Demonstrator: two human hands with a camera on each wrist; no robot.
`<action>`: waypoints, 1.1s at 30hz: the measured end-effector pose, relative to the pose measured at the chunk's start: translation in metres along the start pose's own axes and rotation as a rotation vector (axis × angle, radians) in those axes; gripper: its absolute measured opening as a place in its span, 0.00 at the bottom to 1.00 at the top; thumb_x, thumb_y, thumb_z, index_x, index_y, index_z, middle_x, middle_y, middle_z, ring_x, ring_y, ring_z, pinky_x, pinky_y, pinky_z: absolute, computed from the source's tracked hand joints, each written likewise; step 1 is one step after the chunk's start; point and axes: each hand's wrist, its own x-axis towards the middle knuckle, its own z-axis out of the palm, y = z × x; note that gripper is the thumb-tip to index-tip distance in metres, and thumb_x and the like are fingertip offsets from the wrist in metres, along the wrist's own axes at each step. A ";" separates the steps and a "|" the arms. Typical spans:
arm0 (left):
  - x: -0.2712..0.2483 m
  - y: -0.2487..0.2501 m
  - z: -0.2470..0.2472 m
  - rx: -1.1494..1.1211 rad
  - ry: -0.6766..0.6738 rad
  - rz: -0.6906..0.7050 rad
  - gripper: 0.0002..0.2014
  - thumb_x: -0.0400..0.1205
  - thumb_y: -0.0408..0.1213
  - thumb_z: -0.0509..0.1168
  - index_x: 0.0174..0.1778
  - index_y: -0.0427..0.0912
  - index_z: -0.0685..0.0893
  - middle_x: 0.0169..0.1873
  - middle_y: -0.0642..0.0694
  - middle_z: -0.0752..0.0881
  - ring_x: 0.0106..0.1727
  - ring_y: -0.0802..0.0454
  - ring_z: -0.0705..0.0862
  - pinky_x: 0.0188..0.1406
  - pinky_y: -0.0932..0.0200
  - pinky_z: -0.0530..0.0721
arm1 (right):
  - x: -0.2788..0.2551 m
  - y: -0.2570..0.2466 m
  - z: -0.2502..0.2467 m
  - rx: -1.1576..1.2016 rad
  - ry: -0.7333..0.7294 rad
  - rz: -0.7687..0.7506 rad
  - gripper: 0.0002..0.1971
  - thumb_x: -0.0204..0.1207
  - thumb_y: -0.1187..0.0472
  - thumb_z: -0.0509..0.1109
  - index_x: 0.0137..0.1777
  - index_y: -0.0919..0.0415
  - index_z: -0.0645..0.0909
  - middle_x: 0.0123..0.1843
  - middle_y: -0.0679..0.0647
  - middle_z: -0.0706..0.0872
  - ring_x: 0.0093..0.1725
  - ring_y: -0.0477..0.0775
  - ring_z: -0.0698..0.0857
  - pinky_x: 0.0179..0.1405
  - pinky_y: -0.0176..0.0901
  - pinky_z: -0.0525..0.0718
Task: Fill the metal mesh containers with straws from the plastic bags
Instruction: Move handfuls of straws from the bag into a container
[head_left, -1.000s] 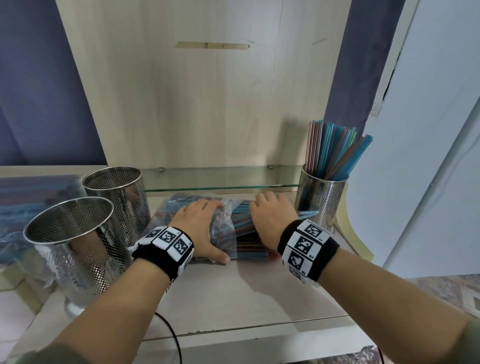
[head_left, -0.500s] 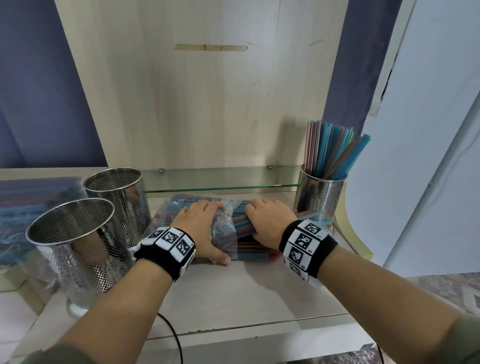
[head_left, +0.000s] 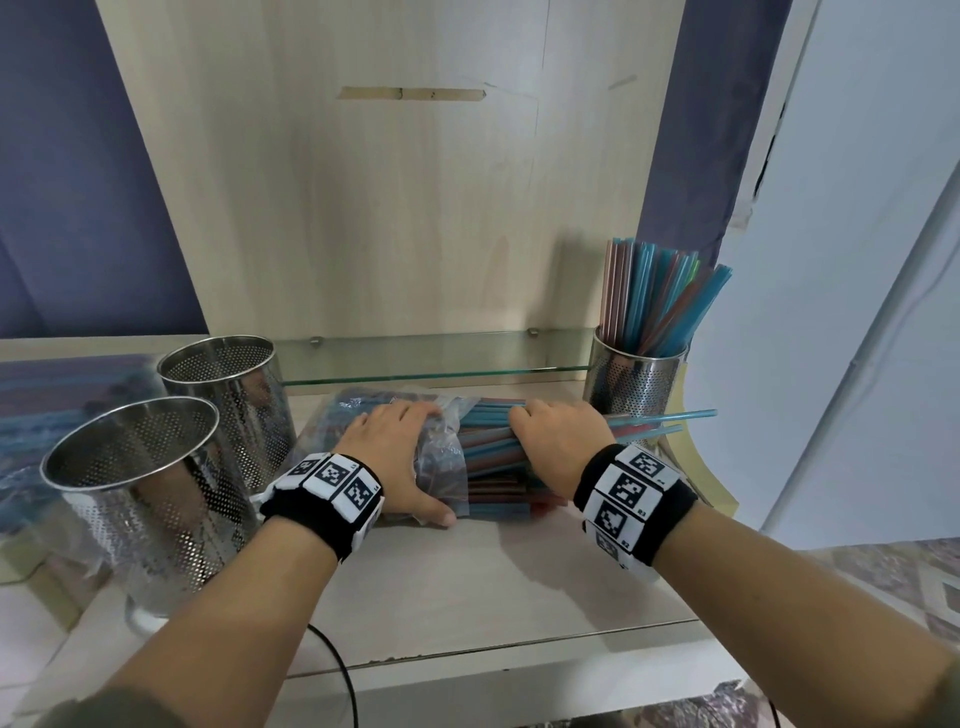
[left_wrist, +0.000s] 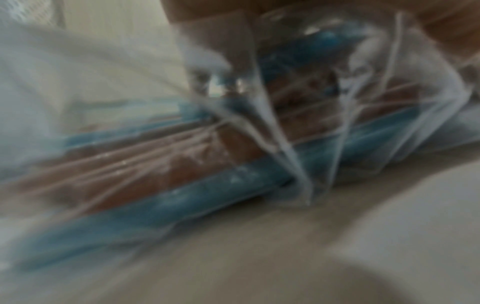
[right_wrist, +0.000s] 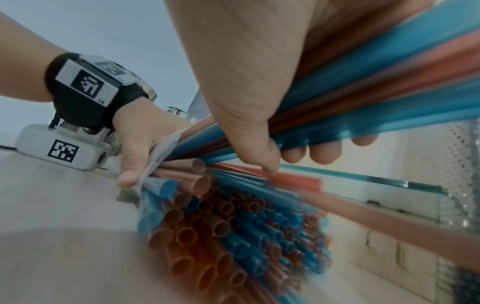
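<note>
Near, at 6 o'clock on worktop (head_left: 467, 597): left hand (head_left: 397, 457) gripping plastic bag (head_left: 441, 467); right hand (head_left: 558, 441), fingers (right_wrist: 293, 154) curled round straws (head_left: 493, 447). Farther: empty mesh containers (head_left: 156, 493) at 9, filled container (head_left: 631, 384) at 2.

Your clear bag (head_left: 441, 457) of blue and red straws (head_left: 493, 452) lies mid-shelf, mouth facing right; two empty mesh containers (head_left: 156, 488) stand at the left edge; a third (head_left: 636, 387), holding upright straws, stands at the right edge.
</note>
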 end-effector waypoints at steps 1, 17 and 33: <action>0.000 0.000 0.000 -0.001 -0.001 -0.001 0.62 0.51 0.72 0.77 0.80 0.57 0.57 0.78 0.50 0.67 0.78 0.46 0.67 0.79 0.43 0.65 | -0.002 0.001 0.000 -0.010 -0.005 -0.004 0.12 0.84 0.62 0.59 0.66 0.59 0.70 0.59 0.56 0.82 0.56 0.62 0.84 0.54 0.54 0.79; -0.001 0.003 -0.001 0.010 -0.014 -0.017 0.62 0.52 0.72 0.77 0.80 0.56 0.58 0.78 0.49 0.67 0.78 0.46 0.67 0.79 0.44 0.65 | -0.013 0.045 0.016 0.172 -0.181 0.041 0.15 0.81 0.46 0.68 0.61 0.53 0.78 0.54 0.50 0.86 0.55 0.55 0.85 0.51 0.48 0.81; -0.001 0.005 -0.001 0.008 -0.008 -0.014 0.60 0.53 0.70 0.78 0.79 0.57 0.59 0.77 0.50 0.67 0.77 0.46 0.67 0.78 0.45 0.67 | -0.018 0.065 0.013 0.150 -0.201 0.062 0.11 0.80 0.47 0.69 0.57 0.50 0.78 0.44 0.44 0.80 0.43 0.50 0.79 0.49 0.46 0.84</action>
